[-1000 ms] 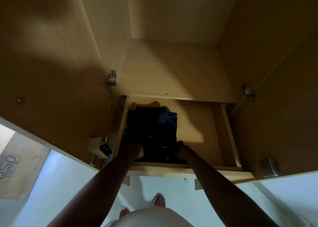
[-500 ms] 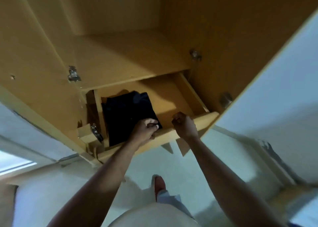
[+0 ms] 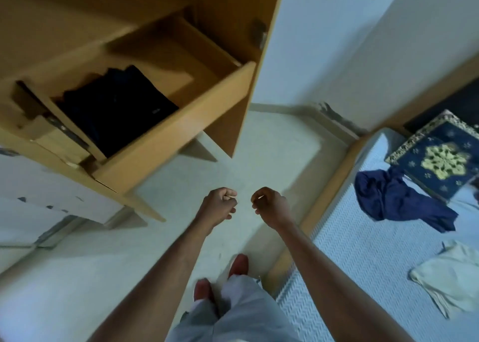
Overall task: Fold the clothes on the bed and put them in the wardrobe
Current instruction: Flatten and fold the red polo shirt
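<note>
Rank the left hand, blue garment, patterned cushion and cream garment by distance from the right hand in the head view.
1. Left hand, just beside the right hand.
2. Blue garment, on the bed, rightward.
3. Patterned cushion and cream garment, farther across: too close to call.

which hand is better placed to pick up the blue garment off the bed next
Right, probably. The right hand is on the side of the bed, where the blue garment lies crumpled; the left hand is on the side of the drawer, farther off. Both hands are curled and hold nothing.
</note>
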{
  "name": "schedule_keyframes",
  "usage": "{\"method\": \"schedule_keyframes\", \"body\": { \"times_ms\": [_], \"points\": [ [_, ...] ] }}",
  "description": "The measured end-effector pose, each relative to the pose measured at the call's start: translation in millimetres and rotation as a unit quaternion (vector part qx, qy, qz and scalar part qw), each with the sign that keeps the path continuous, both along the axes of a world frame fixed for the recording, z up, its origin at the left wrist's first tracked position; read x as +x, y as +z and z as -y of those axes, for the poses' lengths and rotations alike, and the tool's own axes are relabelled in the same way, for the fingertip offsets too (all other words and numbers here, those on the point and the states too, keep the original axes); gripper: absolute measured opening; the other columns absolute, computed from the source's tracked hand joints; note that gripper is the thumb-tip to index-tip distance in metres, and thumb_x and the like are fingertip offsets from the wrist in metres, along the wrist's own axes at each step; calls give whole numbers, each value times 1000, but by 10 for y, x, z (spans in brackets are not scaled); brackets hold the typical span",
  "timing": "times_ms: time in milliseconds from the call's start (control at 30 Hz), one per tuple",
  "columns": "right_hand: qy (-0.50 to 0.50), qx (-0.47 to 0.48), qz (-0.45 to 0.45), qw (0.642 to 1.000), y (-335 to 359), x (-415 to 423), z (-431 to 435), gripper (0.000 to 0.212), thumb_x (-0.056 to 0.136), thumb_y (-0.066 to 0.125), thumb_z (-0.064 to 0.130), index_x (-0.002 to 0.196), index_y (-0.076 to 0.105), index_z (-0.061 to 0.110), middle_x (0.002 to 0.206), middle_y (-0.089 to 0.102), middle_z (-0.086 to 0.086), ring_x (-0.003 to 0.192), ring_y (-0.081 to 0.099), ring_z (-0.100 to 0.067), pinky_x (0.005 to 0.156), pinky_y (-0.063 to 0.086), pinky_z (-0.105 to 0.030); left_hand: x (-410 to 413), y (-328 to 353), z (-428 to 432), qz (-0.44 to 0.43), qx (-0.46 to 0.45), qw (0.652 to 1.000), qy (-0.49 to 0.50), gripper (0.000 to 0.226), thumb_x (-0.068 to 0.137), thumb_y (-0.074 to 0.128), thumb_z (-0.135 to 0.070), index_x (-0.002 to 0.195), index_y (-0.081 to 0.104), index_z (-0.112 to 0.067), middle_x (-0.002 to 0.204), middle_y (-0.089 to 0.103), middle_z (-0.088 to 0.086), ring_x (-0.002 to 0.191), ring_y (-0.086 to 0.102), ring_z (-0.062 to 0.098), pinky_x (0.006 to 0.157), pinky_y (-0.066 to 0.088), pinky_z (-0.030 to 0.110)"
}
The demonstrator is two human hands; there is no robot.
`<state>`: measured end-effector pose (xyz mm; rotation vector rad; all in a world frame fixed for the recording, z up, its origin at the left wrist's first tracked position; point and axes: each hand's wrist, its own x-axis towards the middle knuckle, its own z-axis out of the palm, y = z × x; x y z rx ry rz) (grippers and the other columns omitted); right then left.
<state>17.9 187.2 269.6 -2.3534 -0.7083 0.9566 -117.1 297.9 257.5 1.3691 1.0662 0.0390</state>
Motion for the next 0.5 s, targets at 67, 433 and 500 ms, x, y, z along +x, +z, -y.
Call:
{"method": "schedule_keyframes", "body": {
  "times_ms": [67, 433, 500],
  "points": [
    [-22, -16, -1, 1000, -247, 7, 282, 15, 73, 49, 35, 78, 61, 40, 72, 71, 6, 71, 69, -17, 73, 58, -38, 63, -253, 280, -8, -27, 1000, -9, 18, 87, 61, -16, 105, 66, -16, 95, 69, 5, 77, 70, 18, 72, 59, 35],
    [-118, -107, 24, 987, -2031, 336, 1700, 5, 82, 66, 31, 81, 61, 32, 78, 72, 2, 77, 70, -18, 76, 56, -35, 576, -2182, 1633, -30, -104, 991, -80, 16, 87, 63, -18, 103, 66, -18, 91, 71, 4, 77, 70, 19, 66, 58, 32],
    [-138, -124, 30, 982, -2364, 439, 1882, 7, 80, 65, 30, 78, 59, 34, 79, 72, 1, 80, 70, -21, 77, 56, -37, 638, -2568, 1795, -26, -108, 990, -86, 11, 87, 64, -18, 98, 67, -20, 90, 71, 5, 71, 68, 18, 64, 56, 31]
  ]
}}
